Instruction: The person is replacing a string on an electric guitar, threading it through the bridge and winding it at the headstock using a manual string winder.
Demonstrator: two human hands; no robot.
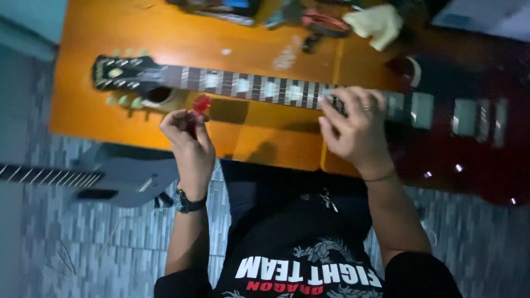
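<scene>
A dark red electric guitar (pixel 464 149) lies across an orange wooden table (pixel 110 110), its headstock (pixel 118 72) pointing left. My left hand (pixel 187 143), with a black watch on the wrist, pinches a small red tool (pixel 201 104) just in front of the neck near the headstock. My right hand (pixel 356 129), a ring on one finger, rests on the fretboard (pixel 259 88) where the neck meets the body, fingertips pressing the strings.
A second, grey guitar (pixel 110 179) lies on the tiled floor at the left. At the table's far edge sit a yellowish cloth (pixel 375 25), a reddish tool (pixel 323 22) and other blurred items.
</scene>
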